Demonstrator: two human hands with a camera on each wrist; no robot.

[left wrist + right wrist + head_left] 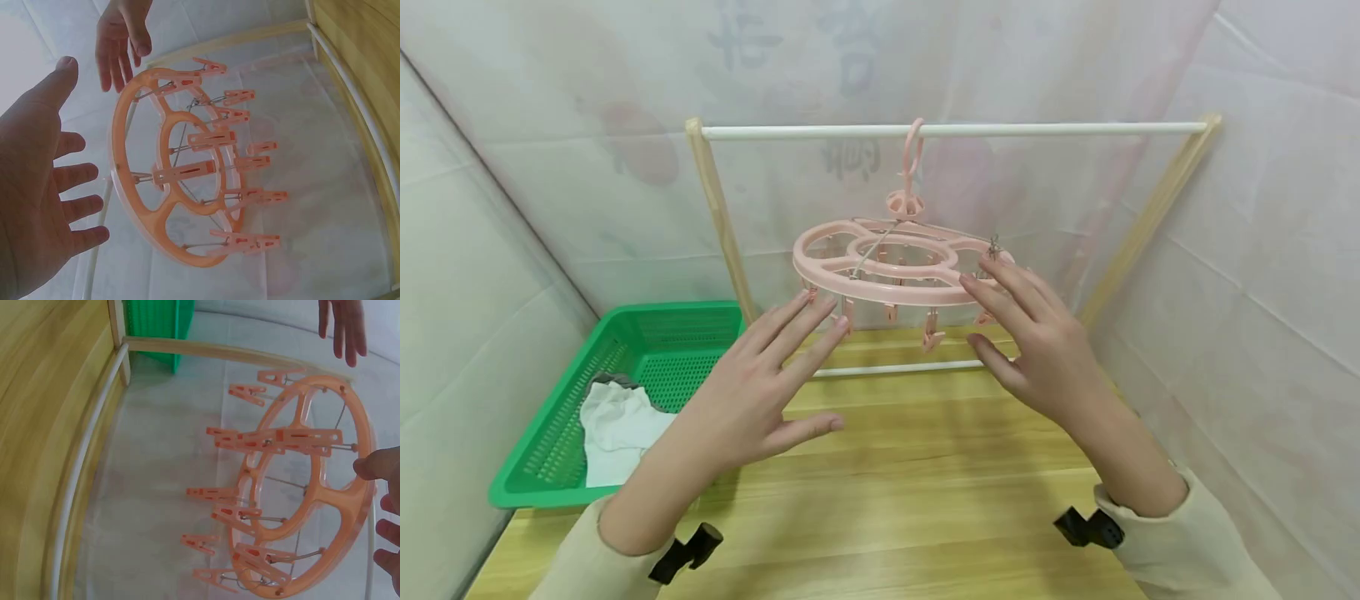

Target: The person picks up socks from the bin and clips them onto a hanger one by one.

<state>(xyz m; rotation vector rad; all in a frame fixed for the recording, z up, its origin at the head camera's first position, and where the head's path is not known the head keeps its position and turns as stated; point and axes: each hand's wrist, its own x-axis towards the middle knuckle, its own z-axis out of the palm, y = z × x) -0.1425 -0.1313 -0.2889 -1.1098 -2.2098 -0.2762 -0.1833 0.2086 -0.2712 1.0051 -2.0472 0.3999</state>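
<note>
A pink clip hanger (pixel 887 293) hangs by its hook (pixel 913 148) from a white bar. Below its oval frame dangle several pink clothespins (pixel 184 172). My left hand (pixel 760 387) is held in front of the hanger's left side, fingers straight and spread, with nothing in it. On the other side, my right hand (pixel 1041 346) has its fingers extended by the frame's right edge. In the right wrist view its thumb (pixel 375 465) overlaps the rim; whether it touches, I cannot tell.
A wooden-sided rack with a white top bar (pixel 1060 129) and a lower bar (pixel 910 367) stands on the wooden table (pixel 887 500). At the left, a green basket (pixel 542 496) holds white cloth (pixel 617 429) and something grey. Pale fabric walls surround the table.
</note>
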